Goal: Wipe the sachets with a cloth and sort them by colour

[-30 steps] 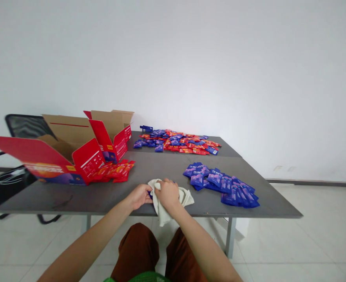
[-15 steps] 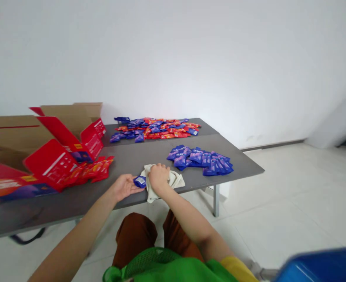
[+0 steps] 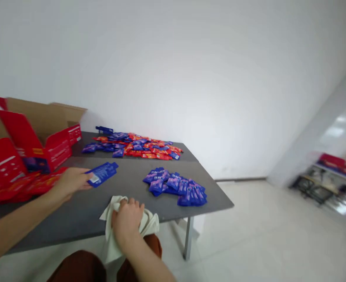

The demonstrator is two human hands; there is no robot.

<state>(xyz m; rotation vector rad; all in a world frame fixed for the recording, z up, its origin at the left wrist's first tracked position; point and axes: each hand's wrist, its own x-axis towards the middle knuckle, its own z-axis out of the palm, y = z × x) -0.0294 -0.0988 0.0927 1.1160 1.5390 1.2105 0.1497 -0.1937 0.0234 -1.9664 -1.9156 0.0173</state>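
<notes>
Blue pkt (image 3: 104, 174) pinched in L fingers (image 3: 83, 181), R fingers (image 3: 133, 207) curled on cloth (image 3: 151, 225).

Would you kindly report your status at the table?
Left hand holding blue pouch. Right hand clutching white cloth, at table edge. Red pouches close by left hand.

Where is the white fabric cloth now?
In the head view, lower left of centre, the white cloth lies bunched under the right hand, partly hanging off the dark grey table.

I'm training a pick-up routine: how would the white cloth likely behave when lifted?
It would likely hang floppy, since the cloth droops over the edge of the table. It probably crumples easily, given the loose folds around the right hand.
</notes>
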